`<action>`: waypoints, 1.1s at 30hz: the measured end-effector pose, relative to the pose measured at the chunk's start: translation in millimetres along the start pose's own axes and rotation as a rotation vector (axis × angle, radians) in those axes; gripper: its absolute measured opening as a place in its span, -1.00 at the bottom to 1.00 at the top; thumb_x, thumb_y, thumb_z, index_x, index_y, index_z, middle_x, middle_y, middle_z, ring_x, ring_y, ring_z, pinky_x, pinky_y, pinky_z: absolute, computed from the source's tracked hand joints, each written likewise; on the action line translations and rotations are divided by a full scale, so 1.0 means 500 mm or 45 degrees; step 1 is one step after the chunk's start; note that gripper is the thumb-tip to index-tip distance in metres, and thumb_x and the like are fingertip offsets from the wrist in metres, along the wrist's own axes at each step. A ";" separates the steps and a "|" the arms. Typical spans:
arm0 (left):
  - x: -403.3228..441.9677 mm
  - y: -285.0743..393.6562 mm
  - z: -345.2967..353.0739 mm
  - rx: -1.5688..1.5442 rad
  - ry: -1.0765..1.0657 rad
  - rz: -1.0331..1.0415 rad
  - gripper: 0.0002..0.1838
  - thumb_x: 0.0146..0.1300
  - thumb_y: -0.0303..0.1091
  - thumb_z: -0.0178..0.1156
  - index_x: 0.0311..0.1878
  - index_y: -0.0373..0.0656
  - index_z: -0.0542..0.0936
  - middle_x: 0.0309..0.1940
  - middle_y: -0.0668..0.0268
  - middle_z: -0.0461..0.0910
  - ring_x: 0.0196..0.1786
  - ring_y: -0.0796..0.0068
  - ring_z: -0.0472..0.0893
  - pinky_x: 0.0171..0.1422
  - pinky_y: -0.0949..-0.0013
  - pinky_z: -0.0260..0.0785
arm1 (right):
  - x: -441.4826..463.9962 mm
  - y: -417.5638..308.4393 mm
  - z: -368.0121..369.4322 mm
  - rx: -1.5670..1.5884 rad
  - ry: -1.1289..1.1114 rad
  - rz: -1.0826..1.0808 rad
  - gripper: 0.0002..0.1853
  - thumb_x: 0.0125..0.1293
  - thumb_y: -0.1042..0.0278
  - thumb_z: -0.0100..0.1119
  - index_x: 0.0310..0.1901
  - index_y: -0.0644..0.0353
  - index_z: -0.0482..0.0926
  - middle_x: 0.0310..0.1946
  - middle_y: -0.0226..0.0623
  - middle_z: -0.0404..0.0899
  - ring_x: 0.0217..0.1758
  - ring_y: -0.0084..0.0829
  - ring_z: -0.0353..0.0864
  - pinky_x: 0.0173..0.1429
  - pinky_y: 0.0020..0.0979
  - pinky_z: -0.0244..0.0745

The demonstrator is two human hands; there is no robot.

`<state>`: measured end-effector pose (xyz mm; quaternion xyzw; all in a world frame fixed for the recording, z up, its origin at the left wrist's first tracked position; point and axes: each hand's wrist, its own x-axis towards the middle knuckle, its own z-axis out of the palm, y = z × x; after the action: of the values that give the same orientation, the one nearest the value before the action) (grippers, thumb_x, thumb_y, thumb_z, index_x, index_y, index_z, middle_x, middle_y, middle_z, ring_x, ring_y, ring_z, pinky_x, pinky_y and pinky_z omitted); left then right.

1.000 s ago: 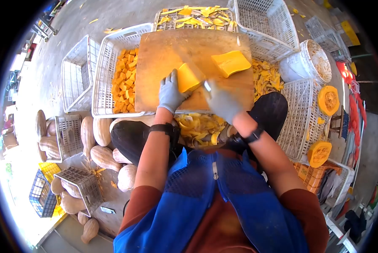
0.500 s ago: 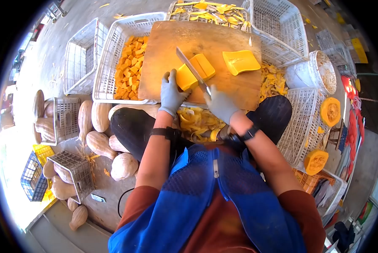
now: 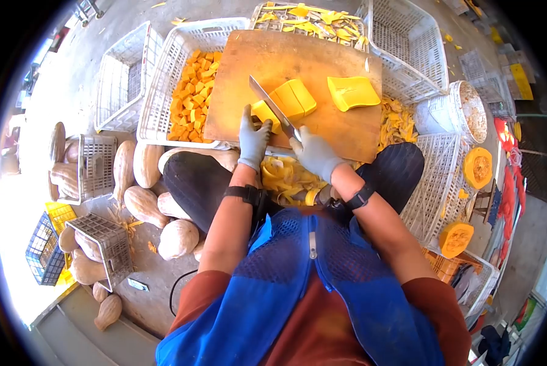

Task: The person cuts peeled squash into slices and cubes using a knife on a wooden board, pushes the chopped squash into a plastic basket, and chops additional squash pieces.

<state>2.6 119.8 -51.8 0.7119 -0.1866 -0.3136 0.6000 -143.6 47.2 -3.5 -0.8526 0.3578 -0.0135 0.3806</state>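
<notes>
A wooden board lies across crates before me. On it rests a peeled pumpkin block, sliced into sections. My gloved right hand is closed round the handle of a knife, whose blade stands between the block and a smaller pumpkin piece on the left. My gloved left hand is at that smaller piece, fingers curved with the thumb and fingertips against it. A second pumpkin chunk sits at the board's right, touched by neither hand.
A white crate of orange cubes adjoins the board's left side. Peelings lie below the board. At right are a white bucket and halved pumpkins. Whole pumpkins lie at left.
The block now shows more cuts, and the knife has gone from its middle to its left part, parting off a smaller piece. My left hand has shifted along with it. The view has also shifted.
</notes>
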 end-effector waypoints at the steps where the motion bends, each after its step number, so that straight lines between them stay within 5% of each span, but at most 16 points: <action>1: 0.003 -0.010 0.002 0.010 0.008 0.044 -0.29 0.16 -0.51 0.20 0.37 -0.30 0.15 -0.09 0.10 0.50 -0.13 0.42 0.54 -0.06 0.40 0.45 | -0.016 -0.002 -0.002 0.055 0.039 0.000 -0.67 0.38 0.10 -0.06 -0.10 0.24 0.36 -0.41 0.17 0.55 -0.32 0.16 0.56 -0.27 0.02 0.40; 6: 0.004 -0.065 0.053 0.368 0.332 0.305 -0.32 0.19 -0.49 0.15 0.35 -0.40 0.12 0.08 -0.10 0.43 0.08 0.12 0.49 0.17 0.27 0.32 | -0.064 -0.031 -0.076 0.142 0.435 0.032 -0.71 0.36 0.12 -0.03 -0.17 0.22 0.37 -0.50 0.13 0.55 -0.43 0.13 0.55 -0.34 0.05 0.42; 9: 0.015 -0.075 0.084 0.419 0.436 0.369 -0.36 0.22 -0.44 0.10 0.32 -0.47 0.13 0.22 -0.22 0.30 0.28 -0.09 0.31 0.38 0.16 0.12 | -0.062 0.072 -0.077 -0.112 0.357 0.136 -0.72 0.33 0.17 0.01 -0.17 0.24 0.37 -0.50 0.12 0.55 -0.43 0.14 0.55 -0.34 0.04 0.43; 15: 0.125 -0.027 0.024 0.591 0.085 0.385 -0.42 0.18 -0.47 0.00 0.31 -0.34 0.23 0.10 -0.25 0.39 0.09 -0.13 0.45 0.21 0.18 0.30 | -0.133 0.070 -0.058 0.098 0.202 0.056 -0.71 0.31 0.27 0.03 -0.16 0.35 0.30 -0.49 0.21 0.51 -0.44 0.20 0.52 -0.34 0.03 0.36; 19: 0.272 -0.026 0.000 0.397 -0.442 0.303 -0.46 0.19 -0.48 -0.06 0.30 -0.22 0.31 0.02 -0.17 0.50 0.06 -0.01 0.51 0.18 0.27 0.33 | -0.191 0.022 -0.083 0.402 0.027 0.265 -0.73 0.33 0.30 -0.01 -0.11 0.34 0.29 -0.63 -0.04 0.45 -0.58 -0.23 0.57 -0.49 -0.28 0.41; 22: 0.317 0.037 0.012 0.665 -0.736 0.566 -0.44 0.19 -0.52 -0.07 0.32 -0.20 0.31 0.02 -0.13 0.53 0.11 0.11 0.53 0.21 0.33 0.31 | -0.224 -0.006 -0.143 0.617 -0.193 0.557 -0.74 0.33 0.28 0.00 -0.11 0.32 0.31 -0.64 -0.16 0.45 -0.63 -0.40 0.53 -0.54 -0.36 0.39; 23: 0.313 0.068 0.015 0.720 -0.832 0.481 -0.44 0.21 -0.51 -0.06 0.34 -0.18 0.29 0.10 -0.13 0.48 0.17 0.12 0.50 0.23 0.36 0.30 | -0.230 -0.019 -0.170 0.540 -0.203 0.576 -0.74 0.33 0.28 0.00 -0.11 0.30 0.31 -0.62 -0.13 0.47 -0.59 -0.30 0.55 -0.50 -0.34 0.41; 25: 0.312 0.040 0.023 0.498 -0.722 0.471 -0.46 0.22 -0.49 -0.03 0.32 -0.19 0.32 0.09 -0.10 0.50 0.15 0.11 0.51 0.22 0.36 0.32 | -0.236 -0.035 -0.214 0.386 -0.229 0.607 -0.75 0.33 0.28 0.01 -0.11 0.28 0.33 -0.57 -0.05 0.52 -0.51 -0.12 0.60 -0.41 -0.29 0.45; 28: 0.262 0.009 0.013 0.297 -0.225 0.488 -0.55 0.24 -0.46 0.01 0.24 -0.23 0.40 0.04 -0.05 0.54 0.10 0.11 0.54 0.18 0.32 0.36 | -0.238 -0.001 -0.216 0.303 0.127 0.152 -0.80 0.32 0.32 0.01 -0.14 0.24 0.35 -0.53 -0.03 0.54 -0.48 -0.04 0.60 -0.39 -0.23 0.46; 30: 0.235 -0.058 0.009 0.318 0.152 0.570 -0.63 0.25 -0.43 0.04 0.14 -0.27 0.46 -0.03 0.00 0.57 0.04 0.11 0.55 0.16 0.26 0.37 | -0.188 0.032 -0.194 0.117 0.209 0.010 -0.78 0.31 0.32 0.07 -0.10 0.22 0.37 -0.47 0.04 0.55 -0.40 0.07 0.57 -0.35 -0.14 0.46; 33: 0.149 -0.043 0.031 0.499 0.289 0.496 -0.55 0.24 -0.36 0.10 0.21 -0.21 0.40 0.08 0.03 0.49 0.18 0.07 0.42 0.28 0.19 0.21 | -0.090 0.041 -0.170 -0.016 0.282 -0.164 -0.74 0.30 0.29 0.09 -0.06 0.22 0.38 -0.44 0.07 0.55 -0.38 0.10 0.56 -0.34 -0.09 0.45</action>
<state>44.4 65.4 -90.7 0.7955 -0.3082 -0.0691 0.5171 -214.5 11.7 54.8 -0.8695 0.3420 -0.1297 0.3319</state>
